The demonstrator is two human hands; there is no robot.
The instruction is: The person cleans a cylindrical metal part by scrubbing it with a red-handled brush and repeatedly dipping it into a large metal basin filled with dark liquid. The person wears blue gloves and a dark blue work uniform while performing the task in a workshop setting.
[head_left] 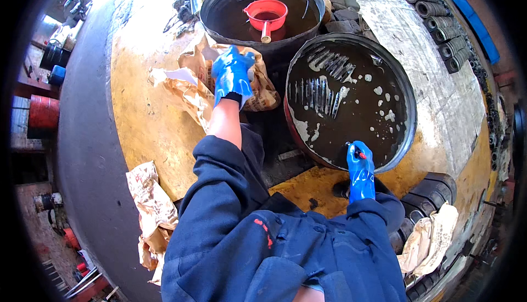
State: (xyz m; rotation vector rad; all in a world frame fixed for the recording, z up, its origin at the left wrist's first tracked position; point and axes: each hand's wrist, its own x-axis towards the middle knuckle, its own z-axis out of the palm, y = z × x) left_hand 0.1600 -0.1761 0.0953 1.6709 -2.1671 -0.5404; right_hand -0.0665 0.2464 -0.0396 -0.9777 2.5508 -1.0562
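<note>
My left hand (232, 75), in a wet blue rubber glove, is closed at the crumpled mouth of a brown paper sack (263, 91); its fingertips are partly hidden. My right hand (361, 176), gloved the same way, is closed around a small red-and-black tool (360, 154), whose kind I cannot make out. This hand is at the near rim of a round black tub (410, 104). Dark liquid fills the tub, with pale foam patches and two rows of dark, shiny strips (318, 94) in it.
Behind stands a second dark-liquid tub (207, 14), holding a red dipper (282, 9) with a short handle. Crumpled paper sacks lie at left (151, 198) and right (431, 239). Ribbed black rings (425, 8) line the far right, near dark blocks (346, 22).
</note>
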